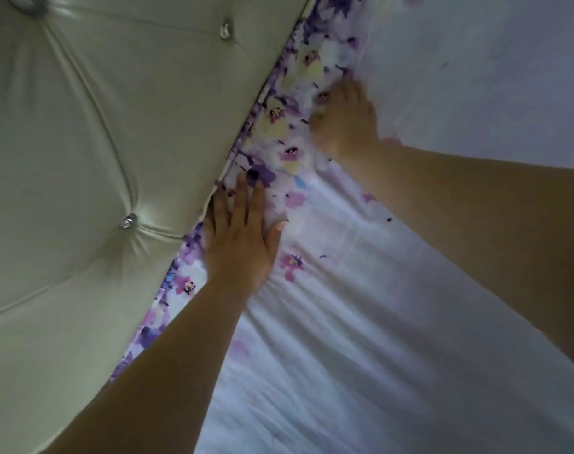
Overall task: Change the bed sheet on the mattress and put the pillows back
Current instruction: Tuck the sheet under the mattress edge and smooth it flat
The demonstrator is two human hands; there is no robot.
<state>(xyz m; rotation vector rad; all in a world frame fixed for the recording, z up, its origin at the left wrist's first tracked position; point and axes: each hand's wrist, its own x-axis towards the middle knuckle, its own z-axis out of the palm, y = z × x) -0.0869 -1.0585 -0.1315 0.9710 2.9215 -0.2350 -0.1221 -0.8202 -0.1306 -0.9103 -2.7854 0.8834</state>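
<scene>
Left hand (pixel 239 237) is lying flat, fingers straight, pressing the floral bed sheet (pixel 328 290) down right at the seam against the headboard (pixel 99 142). Right hand (pixel 344 116) is sitting further along the same edge, blurred; fingers look to be on the sheet's printed border, can't tell if pinching or just pressing. Hands are apart, nothing clamped that I can confirm.

Sheet is covering the mattress top, its printed edge running into the gap at the headboard. Thin, soft, light fabric, wrinkling easily; best taken by the border hem and pushed down with flat fingers.

Tufted headboard with metal studs (pixel 129 221) is sitting tight to the mattress, so the gap is narrow. No pillows in view.
</scene>
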